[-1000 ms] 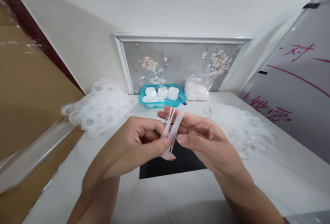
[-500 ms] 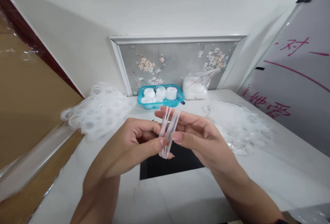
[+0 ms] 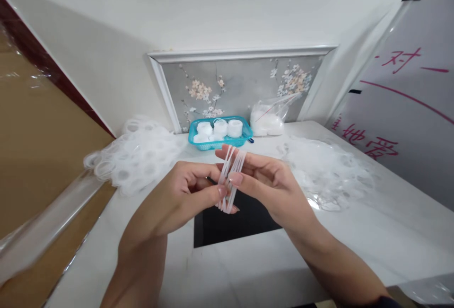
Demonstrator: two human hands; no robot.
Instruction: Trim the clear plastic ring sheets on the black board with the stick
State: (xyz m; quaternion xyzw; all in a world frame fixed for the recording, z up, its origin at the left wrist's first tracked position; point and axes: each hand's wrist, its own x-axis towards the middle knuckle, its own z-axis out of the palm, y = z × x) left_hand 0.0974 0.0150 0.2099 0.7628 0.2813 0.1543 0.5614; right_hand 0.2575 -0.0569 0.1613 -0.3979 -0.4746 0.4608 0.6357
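Several thin white rings [image 3: 232,166], lying side by side like a small loose bundle, are held between my two hands in front of the head view. My left hand [image 3: 193,189] pinches the bundle's left side between thumb and fingers. My right hand [image 3: 260,175] has its fingers inside the rings' upper part, with the thumb pressed on their near side. A fingertip shows below the rings. Beneath the hands lies a black mat [image 3: 213,232] on the white table [image 3: 213,275], partly hidden by them.
At the back, a blue basket [image 3: 222,145] holds several rolled white ring bundles. A clear bag [image 3: 269,121] of white items stands to its right. Loose white rings form a left pile [image 3: 138,156] and a right pile [image 3: 329,175]. A whiteboard [image 3: 407,100] leans at the right.
My right thumb has moved slightly left across the rings, and the strands are spread a little differently. Both hands still hold them; the view has shifted slightly.
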